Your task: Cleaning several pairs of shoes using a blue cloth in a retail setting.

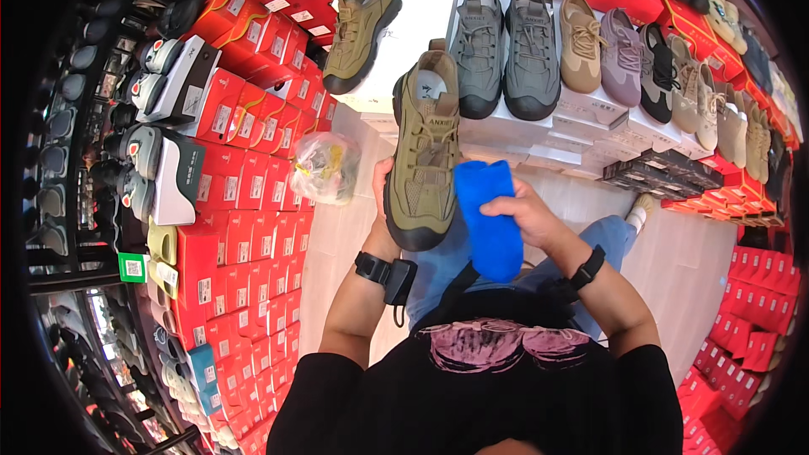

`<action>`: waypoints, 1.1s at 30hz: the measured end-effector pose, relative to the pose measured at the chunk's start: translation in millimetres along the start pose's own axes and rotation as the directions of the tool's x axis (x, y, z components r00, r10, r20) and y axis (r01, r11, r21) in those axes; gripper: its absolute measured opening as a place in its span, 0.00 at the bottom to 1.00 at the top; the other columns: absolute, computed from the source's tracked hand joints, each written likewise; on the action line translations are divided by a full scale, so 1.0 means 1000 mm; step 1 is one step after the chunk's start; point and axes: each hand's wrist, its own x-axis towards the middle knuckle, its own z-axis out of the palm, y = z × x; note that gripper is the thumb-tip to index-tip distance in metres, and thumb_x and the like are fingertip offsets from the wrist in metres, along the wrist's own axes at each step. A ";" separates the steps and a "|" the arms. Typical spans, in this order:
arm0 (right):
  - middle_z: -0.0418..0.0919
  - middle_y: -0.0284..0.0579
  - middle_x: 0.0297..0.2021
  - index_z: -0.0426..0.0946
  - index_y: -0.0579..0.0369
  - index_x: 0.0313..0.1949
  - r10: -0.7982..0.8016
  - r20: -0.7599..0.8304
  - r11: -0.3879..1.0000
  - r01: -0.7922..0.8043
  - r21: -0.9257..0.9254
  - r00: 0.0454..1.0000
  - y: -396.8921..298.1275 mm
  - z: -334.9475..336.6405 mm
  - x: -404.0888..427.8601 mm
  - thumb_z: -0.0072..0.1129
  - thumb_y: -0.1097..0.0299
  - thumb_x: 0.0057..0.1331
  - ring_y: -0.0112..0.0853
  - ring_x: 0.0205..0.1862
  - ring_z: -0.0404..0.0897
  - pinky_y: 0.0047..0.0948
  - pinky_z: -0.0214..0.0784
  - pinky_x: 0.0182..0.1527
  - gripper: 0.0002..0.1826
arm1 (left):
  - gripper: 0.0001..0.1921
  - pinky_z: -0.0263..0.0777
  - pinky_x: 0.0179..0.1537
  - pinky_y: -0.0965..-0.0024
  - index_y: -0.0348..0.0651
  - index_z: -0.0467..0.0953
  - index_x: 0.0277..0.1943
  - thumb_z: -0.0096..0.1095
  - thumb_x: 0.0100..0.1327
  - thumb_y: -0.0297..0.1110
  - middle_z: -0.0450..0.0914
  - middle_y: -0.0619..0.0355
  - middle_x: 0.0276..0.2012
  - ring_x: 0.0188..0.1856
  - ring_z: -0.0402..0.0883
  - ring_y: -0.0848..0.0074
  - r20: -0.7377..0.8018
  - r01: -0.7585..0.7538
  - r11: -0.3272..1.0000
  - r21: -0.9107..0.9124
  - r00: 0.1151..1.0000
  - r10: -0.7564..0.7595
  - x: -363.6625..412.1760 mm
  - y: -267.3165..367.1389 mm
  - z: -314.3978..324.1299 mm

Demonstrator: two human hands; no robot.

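Observation:
My left hand (383, 202) holds an olive-green lace-up shoe (422, 170) with a black toe cap, toe towards me; the shoe hides most of the fingers. In my right hand (528, 212) is a folded blue cloth (490, 221), pinched between thumb and fingers just right of the shoe. The cloth hangs down, close to the shoe's side. A similar olive-green shoe (360, 35) lies on a white shoebox (417, 19) beyond my left hand. Right of it stand two grey lace-up shoes (480, 50), toes towards me.
More shoes, among them a purple one (622, 57), line the stacked boxes ahead and to the right. Red shoeboxes (243, 240) rise at my left. A tied clear plastic bag (325, 167) is near them. Shelves of shoes (60, 158) stand at far left.

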 end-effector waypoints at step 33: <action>0.77 0.45 0.34 0.77 0.56 0.38 -0.629 0.267 -0.609 -0.249 -0.753 0.730 -0.094 -0.021 -0.085 0.59 0.70 0.51 0.40 0.37 0.80 0.37 0.74 0.35 0.13 | 0.40 0.68 0.57 0.64 0.34 0.50 0.70 0.54 0.53 0.29 0.67 0.47 0.59 0.59 0.71 0.65 0.040 0.187 0.769 0.612 0.963 -0.266 -0.015 -0.107 0.084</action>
